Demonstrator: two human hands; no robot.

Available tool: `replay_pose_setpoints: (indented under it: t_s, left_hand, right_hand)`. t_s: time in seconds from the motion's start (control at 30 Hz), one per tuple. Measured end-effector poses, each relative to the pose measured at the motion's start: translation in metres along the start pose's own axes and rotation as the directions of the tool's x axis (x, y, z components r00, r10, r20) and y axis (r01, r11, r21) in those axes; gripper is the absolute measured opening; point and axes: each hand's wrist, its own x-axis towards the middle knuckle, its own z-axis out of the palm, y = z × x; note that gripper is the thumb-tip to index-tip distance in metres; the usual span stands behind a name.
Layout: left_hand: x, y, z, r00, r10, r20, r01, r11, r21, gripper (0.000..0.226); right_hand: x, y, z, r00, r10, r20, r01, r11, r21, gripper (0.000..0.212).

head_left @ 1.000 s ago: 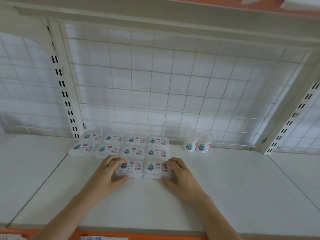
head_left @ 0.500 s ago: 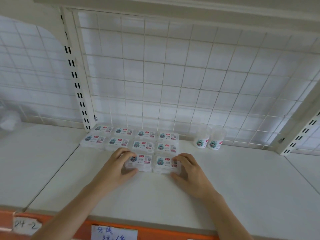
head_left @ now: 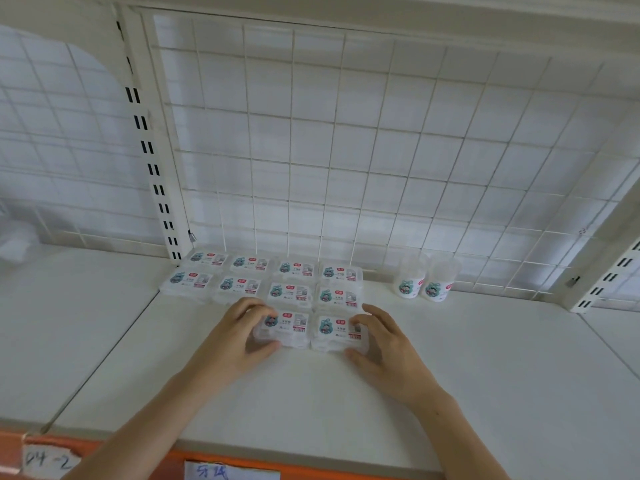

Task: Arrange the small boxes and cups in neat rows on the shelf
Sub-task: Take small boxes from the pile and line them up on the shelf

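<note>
Several small clear plastic boxes with teal and red labels lie flat on the white shelf [head_left: 485,375], in two rows against the wire-grid back, plus two more in front. My left hand [head_left: 239,337] grips the front left box [head_left: 287,325], thumb on its near edge and fingers over its left end. Around the right end of the front right box [head_left: 334,332] my right hand [head_left: 384,351] is wrapped the same way. The two front boxes touch side by side. Two clear cups [head_left: 424,282] with the same label stand upright at the back right.
A slotted white upright [head_left: 152,168] rises at the back left, another at the far right [head_left: 609,282]. An orange front rail [head_left: 104,452] carries handwritten paper tags. A blurred white object [head_left: 15,240] sits on the neighbouring shelf at far left.
My hands stay on the two front boxes, holding them together. The view has tilted down and shifted, so the shelf's orange front rail and tags show more.
</note>
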Motion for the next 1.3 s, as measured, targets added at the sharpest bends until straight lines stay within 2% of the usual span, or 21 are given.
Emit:
replay_pose_setpoints:
  t_s: [0.17,0.5,0.6,0.7,0.8,0.93,1.07,1.2,1.3]
  left_hand:
    - [0.0,-0.002,0.001,1.0,0.011,0.004,-0.011,1.0,0.024,0.038]
    - [0.001,0.001,-0.002,0.999,-0.014,0.028,0.014,1.0,0.016,0.039]
    - [0.001,0.002,-0.002,0.999,-0.019,0.034,0.019,1.0,0.014,0.041]
    - [0.001,0.003,-0.003,0.999,-0.019,0.036,0.018,1.0,0.022,0.043]
    - [0.0,0.005,-0.003,0.999,-0.025,0.042,0.024,0.999,0.025,0.044]
    - [0.0,0.009,-0.004,0.998,-0.037,0.06,0.034,0.998,0.044,0.046]
    - [-0.001,0.018,-0.007,0.995,-0.035,0.089,0.02,0.987,0.16,0.046]
    - [-0.004,0.03,-0.016,0.993,-0.038,0.115,0.013,0.977,0.214,0.061]
    - [-0.01,0.044,-0.027,0.994,-0.07,0.079,0.052,0.976,0.212,0.043]
  right_hand:
    - [0.002,0.002,-0.001,1.0,-0.01,-0.007,0.01,1.0,-0.014,0.043]
    - [0.003,0.001,-0.002,1.0,-0.022,-0.008,0.022,1.0,-0.009,0.042]
    - [0.003,0.0,-0.001,0.999,-0.034,-0.015,0.034,0.999,-0.017,0.048]
    - [0.003,0.001,0.002,0.998,-0.054,-0.032,0.052,0.998,-0.04,0.062]
    - [0.003,0.0,0.004,0.998,-0.026,-0.054,0.023,0.998,-0.052,0.072]
    - [0.001,-0.004,0.005,0.997,-0.006,-0.071,-0.002,0.994,-0.111,0.073]
    - [-0.002,-0.013,0.003,0.995,0.029,-0.091,-0.046,0.979,-0.199,0.072]
    - [-0.008,-0.027,-0.002,0.991,0.03,-0.133,-0.065,0.963,-0.263,0.077]
    - [-0.015,-0.036,-0.01,0.998,-0.001,-0.068,-0.02,0.952,-0.304,0.08]
